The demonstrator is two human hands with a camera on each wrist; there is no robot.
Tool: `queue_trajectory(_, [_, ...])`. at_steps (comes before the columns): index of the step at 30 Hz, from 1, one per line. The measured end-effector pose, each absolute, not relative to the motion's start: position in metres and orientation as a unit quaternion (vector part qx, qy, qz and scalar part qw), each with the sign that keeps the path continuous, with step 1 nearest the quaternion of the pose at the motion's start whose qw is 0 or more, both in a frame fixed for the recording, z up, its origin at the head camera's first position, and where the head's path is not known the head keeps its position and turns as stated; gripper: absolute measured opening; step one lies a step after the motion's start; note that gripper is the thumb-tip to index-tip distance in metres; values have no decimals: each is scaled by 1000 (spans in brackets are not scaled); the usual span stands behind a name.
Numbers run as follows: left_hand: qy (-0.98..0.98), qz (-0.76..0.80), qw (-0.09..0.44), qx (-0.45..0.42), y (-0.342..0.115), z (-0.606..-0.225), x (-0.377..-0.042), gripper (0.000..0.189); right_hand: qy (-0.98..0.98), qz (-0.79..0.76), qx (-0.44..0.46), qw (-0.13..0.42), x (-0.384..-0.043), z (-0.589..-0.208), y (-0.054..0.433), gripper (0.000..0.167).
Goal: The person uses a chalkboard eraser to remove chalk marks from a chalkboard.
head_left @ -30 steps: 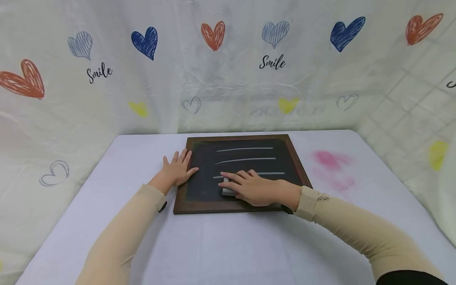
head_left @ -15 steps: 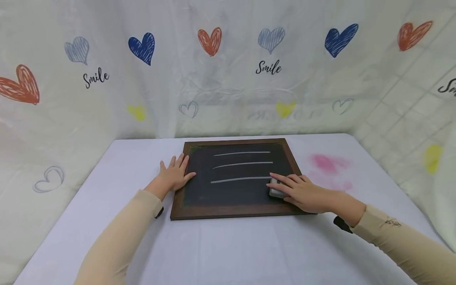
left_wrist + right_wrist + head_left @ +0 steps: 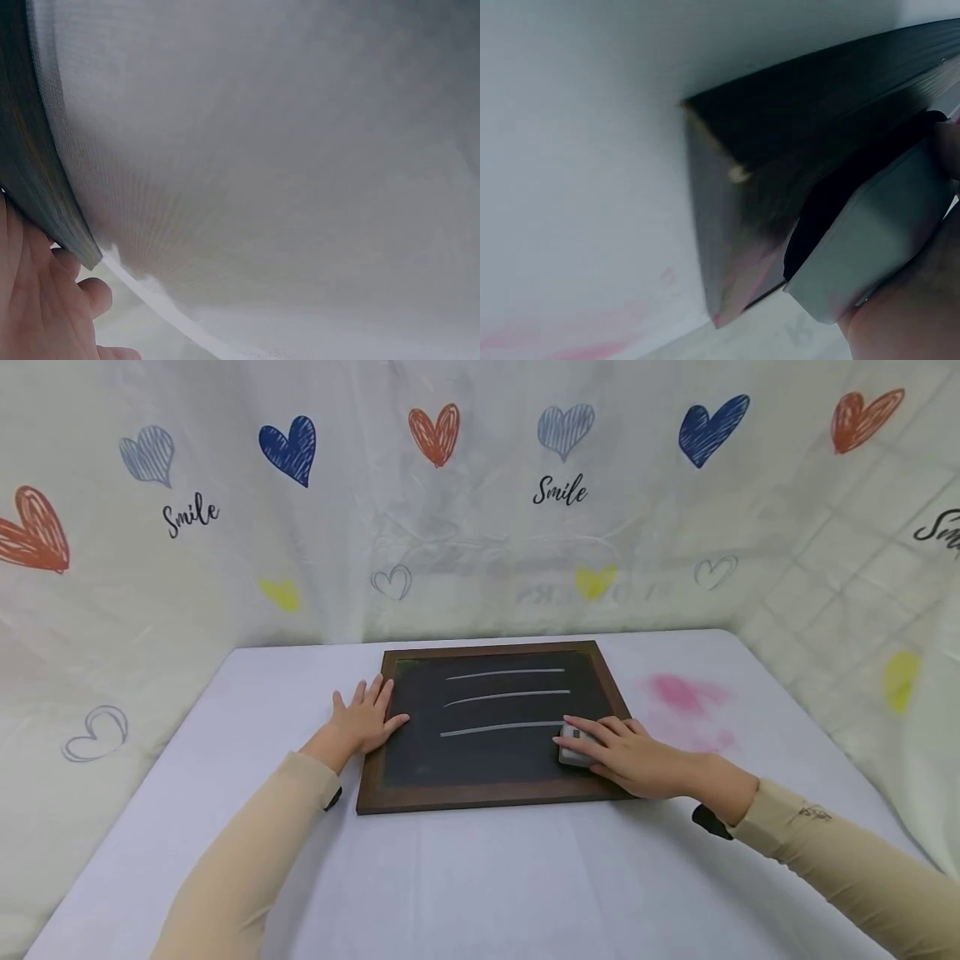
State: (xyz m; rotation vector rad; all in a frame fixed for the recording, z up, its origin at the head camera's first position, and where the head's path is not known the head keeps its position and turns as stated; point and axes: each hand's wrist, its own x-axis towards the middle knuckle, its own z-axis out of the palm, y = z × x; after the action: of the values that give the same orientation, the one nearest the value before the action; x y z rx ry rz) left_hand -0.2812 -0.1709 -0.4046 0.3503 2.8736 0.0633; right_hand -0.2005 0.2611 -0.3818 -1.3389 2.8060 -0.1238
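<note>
A chalkboard in a brown wooden frame lies on the white table, with three long chalk lines drawn across it. My left hand rests with spread fingers on the frame's left side, the thumb reaching over the dark surface. In the left wrist view, part of that hand shows under the dark frame edge. My right hand grips a grey board eraser at the lower right of the board, by the right end of the lowest line. The right wrist view shows the eraser's grey back and black pad.
The white cloth-covered table surrounds the board. A pink stain marks the cloth to the board's right. Behind and at the sides hangs a pale curtain printed with hearts and the word "Smile".
My right hand has slid the eraser rightward from the board's lower middle to near its right side, uncovering the lowest line. Over the last half second it barely shifts. The left hand stays put.
</note>
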Motion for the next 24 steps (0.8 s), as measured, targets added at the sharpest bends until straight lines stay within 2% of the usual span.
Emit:
queue_trajectory(12, [983, 40, 129, 122, -170, -402, -281, 86, 868, 12, -493, 60, -214, -380, 175, 64])
queue_trajectory(19, [983, 27, 133, 122, -167, -404, -283, 81, 867, 64, -486, 90, -213, -377, 119, 65])
queue_trajectory(24, [984, 15, 131, 119, -170, -405, -283, 81, 872, 96, -473, 86, -209, -378, 81, 66])
